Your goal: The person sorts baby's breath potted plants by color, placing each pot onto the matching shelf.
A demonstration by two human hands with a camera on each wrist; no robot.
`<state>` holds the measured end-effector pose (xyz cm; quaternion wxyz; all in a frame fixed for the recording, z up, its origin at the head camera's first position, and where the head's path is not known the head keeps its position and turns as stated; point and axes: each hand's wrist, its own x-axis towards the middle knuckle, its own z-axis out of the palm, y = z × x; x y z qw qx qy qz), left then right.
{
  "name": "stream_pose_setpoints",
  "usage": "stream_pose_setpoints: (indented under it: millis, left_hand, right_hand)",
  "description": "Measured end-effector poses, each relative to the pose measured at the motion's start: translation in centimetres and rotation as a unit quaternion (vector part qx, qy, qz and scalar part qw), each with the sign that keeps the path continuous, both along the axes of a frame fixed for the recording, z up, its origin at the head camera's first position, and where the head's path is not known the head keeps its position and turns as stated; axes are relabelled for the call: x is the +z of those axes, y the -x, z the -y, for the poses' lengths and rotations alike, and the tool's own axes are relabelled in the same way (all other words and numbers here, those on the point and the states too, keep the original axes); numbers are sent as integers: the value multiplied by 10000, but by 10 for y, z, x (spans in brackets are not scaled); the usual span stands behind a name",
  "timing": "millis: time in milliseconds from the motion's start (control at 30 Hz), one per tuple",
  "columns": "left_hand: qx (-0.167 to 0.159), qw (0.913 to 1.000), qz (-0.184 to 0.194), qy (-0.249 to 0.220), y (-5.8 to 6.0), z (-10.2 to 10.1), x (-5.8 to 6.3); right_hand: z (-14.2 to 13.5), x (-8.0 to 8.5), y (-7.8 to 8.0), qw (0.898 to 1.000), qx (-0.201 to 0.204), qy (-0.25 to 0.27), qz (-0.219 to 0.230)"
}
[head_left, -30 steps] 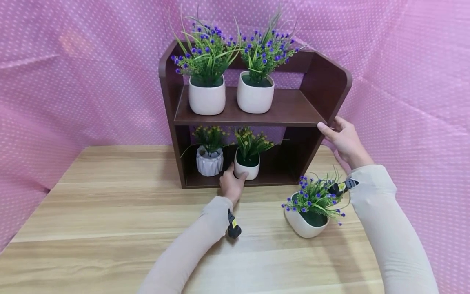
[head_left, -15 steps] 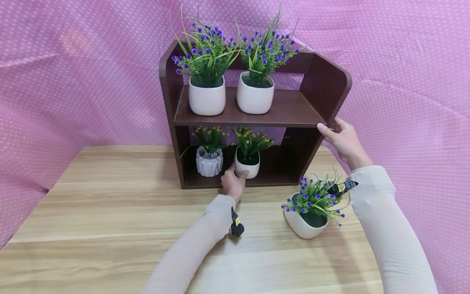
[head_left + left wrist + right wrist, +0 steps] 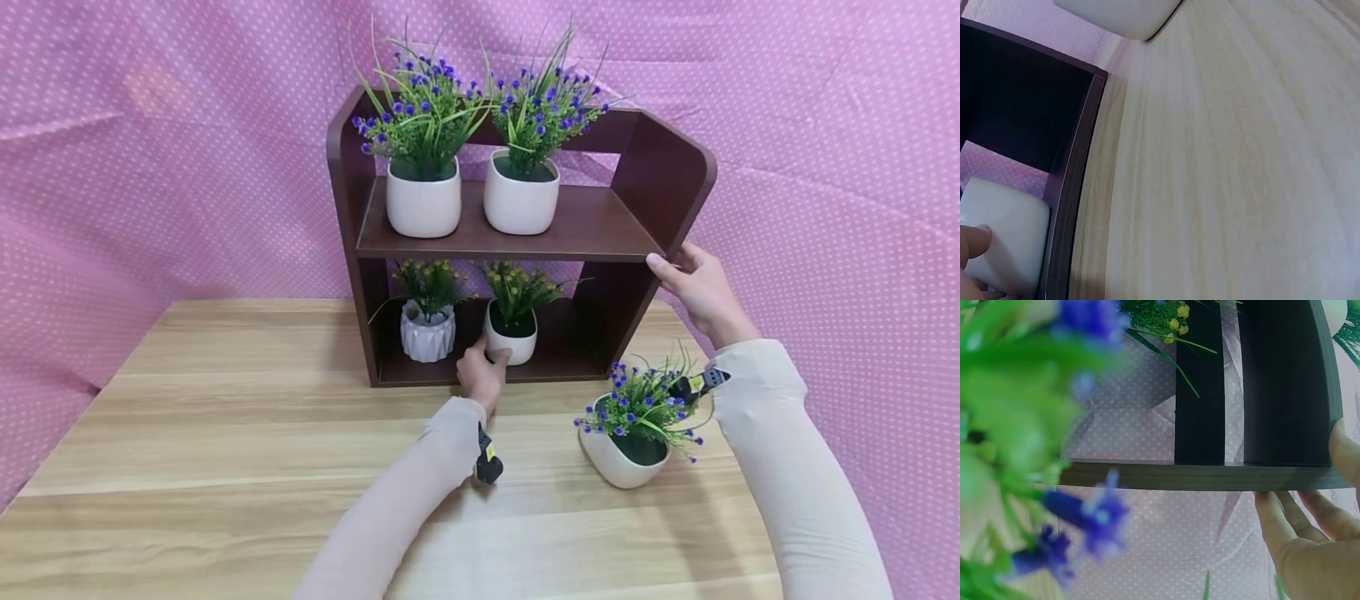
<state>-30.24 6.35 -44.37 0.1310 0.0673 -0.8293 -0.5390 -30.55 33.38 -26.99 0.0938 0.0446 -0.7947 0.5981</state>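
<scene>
A smooth white flowerpot (image 3: pixel 517 337) with a yellow-flowered plant stands on the lower level of a dark brown shelf (image 3: pixel 517 245). My left hand (image 3: pixel 482 375) grips this pot low at its front left, thumb across the front. In the left wrist view the thumb lies on the white pot (image 3: pixel 1007 234). My right hand (image 3: pixel 701 292) grips the shelf's right side, thumb at the front edge of the upper board. From the right wrist view, its fingers (image 3: pixel 1272 515) press the outer face of the side panel (image 3: pixel 1210 477).
Left of the gripped pot stands a fluted grey-white pot (image 3: pixel 428 335). Two white pots (image 3: pixel 423 204) with purple flowers stand on the upper board. Another purple-flowered pot (image 3: pixel 622 454) sits tilted on the wooden table (image 3: pixel 225 467), under the right forearm. Pink dotted cloth (image 3: pixel 187 167) hangs behind.
My left hand has slid the yellow-flowered pot slightly to the right along the lower level, away from the fluted pot. The right hand keeps its hold on the shelf side.
</scene>
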Motion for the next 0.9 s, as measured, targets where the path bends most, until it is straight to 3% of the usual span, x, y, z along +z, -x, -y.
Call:
stream_pose_setpoints:
  millis: [200,433,667,900]
  left_hand:
    - [-289,9991,269,-138,1,-6,4]
    - [-447,9988,190,7,3,-10,5]
    - [-529,9984,219,-21,2,-5,5]
    - [-893,9956,269,-101,-4,6,6]
  right_hand:
    - [-1,0,1,9997,-14,-232,-4]
    - [2,2,0,9997,32,-228,46]
    - [1,1,1,9990,-40,-432,109]
    - [0,1,2,9984,-72,-538,129]
